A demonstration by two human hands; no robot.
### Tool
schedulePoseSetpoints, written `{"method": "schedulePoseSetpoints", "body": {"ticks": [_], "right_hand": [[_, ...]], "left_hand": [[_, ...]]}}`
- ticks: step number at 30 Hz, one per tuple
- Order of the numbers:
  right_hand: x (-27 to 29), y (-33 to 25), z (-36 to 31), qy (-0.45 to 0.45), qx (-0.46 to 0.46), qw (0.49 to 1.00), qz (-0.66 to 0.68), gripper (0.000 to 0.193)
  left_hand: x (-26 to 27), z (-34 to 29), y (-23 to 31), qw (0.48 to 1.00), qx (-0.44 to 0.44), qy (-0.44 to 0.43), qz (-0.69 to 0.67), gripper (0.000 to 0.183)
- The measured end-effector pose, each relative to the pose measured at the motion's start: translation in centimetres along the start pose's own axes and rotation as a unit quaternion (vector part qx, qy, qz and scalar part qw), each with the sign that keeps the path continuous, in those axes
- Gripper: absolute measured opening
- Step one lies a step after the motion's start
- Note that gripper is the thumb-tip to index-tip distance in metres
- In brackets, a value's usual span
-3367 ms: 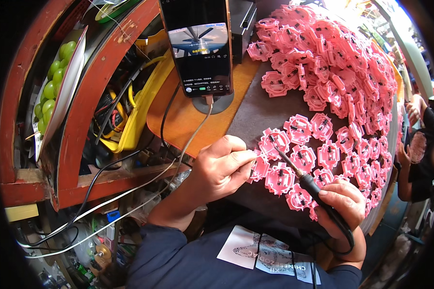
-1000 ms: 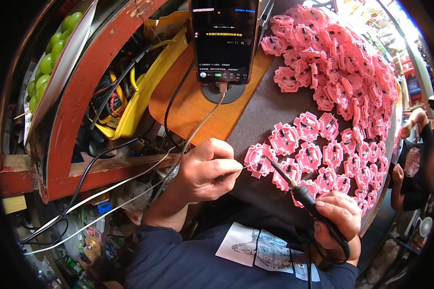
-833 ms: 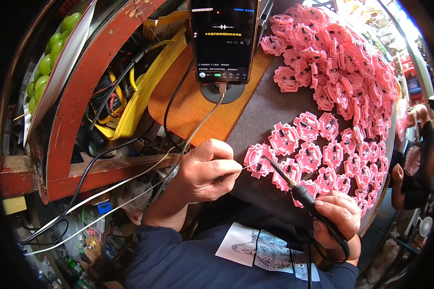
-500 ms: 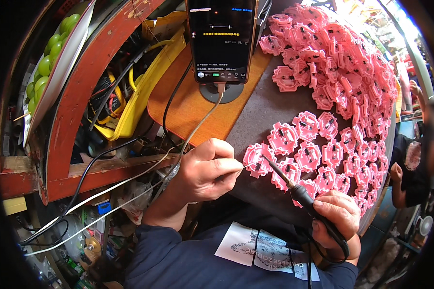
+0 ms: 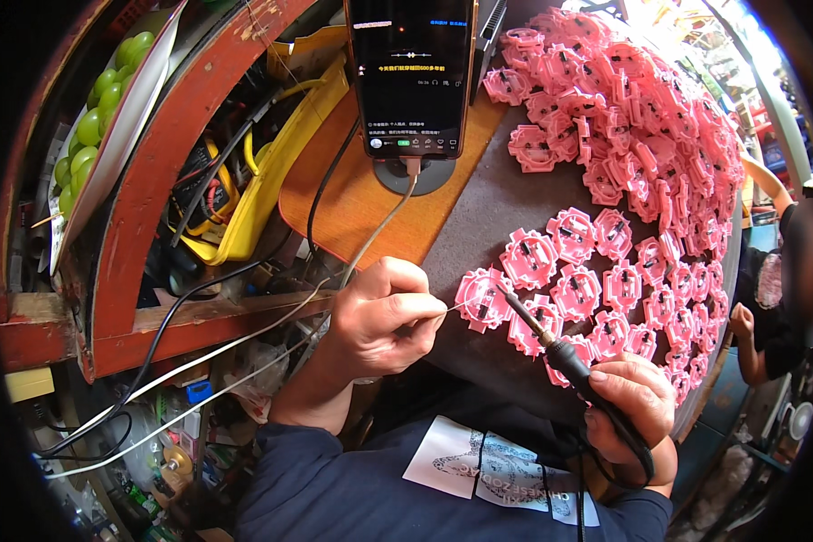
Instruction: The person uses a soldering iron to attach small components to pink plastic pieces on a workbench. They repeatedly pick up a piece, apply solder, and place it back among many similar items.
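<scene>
My left hand (image 5: 384,321) is closed in a pinch on a thin strand of solder wire (image 5: 458,306). The wire reaches right to a pink plastic part (image 5: 475,313) lying on the dark work surface. In my right hand (image 5: 634,397) is a soldering iron (image 5: 566,359) with a black handle, gripped pen-like and slanting up to the left. Its tip is over the right side of that same pink part; whether it touches is too small to tell. More pink parts (image 5: 576,291) with small dark pieces inside lie spread to the right of it.
Behind them rises a big heap of pink parts (image 5: 641,117). A phone (image 5: 413,99) stands on a round base on an orange wooden board (image 5: 321,194), its cable trailing left. At left are a red wooden frame (image 5: 149,208), a yellow tray (image 5: 253,217) and green grapes (image 5: 90,126). Another person is at far right.
My left hand has drawn back slightly to the left, leaving more wire showing. The iron's tip has shifted a little up and right. At far right, the other person's arm has moved.
</scene>
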State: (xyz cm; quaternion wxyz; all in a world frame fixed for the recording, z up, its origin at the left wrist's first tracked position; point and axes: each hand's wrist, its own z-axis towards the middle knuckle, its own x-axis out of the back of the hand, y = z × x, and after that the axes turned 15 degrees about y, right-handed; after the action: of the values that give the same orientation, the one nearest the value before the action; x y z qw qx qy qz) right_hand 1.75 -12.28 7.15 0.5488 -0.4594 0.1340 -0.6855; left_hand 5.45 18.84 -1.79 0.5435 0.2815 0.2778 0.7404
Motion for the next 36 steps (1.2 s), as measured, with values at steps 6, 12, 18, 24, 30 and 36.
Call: {"method": "schedulePoseSetpoints", "body": {"ticks": [6, 12, 18, 24, 30, 36], "right_hand": [[-0.2, 0.0, 0.5, -0.029, -0.001, 1.000, -0.002, 0.041], [-0.3, -0.1, 0.7, -0.037, -0.004, 0.999, 0.000, 0.042], [-0.5, -0.3, 0.9, -0.038, -0.011, 0.999, 0.000, 0.043], [-0.6, -0.3, 1.0, -0.040, -0.008, 0.999, -0.006, 0.043], [-0.5, -0.1, 0.5, -0.009, 0.000, 1.000, 0.003, 0.041], [-0.6, -0.1, 0.8, -0.031, 0.013, 0.999, 0.027, 0.036]], "left_hand": [[0.2, -0.3, 0.2, 1.000, 0.015, 0.008, 0.018, 0.028], [0.1, -0.3, 0.0, 1.000, 0.007, 0.006, 0.015, 0.029], [0.0, -0.1, 0.2, 1.000, 0.016, -0.003, 0.011, 0.025], [-0.1, 0.0, 0.1, 1.000, 0.007, -0.005, 0.016, 0.029], [0.1, -0.3, 0.0, 1.000, 0.006, 0.001, 0.008, 0.030], [0.6, -0.5, -0.2, 1.000, -0.025, -0.004, -0.004, 0.029]]}}
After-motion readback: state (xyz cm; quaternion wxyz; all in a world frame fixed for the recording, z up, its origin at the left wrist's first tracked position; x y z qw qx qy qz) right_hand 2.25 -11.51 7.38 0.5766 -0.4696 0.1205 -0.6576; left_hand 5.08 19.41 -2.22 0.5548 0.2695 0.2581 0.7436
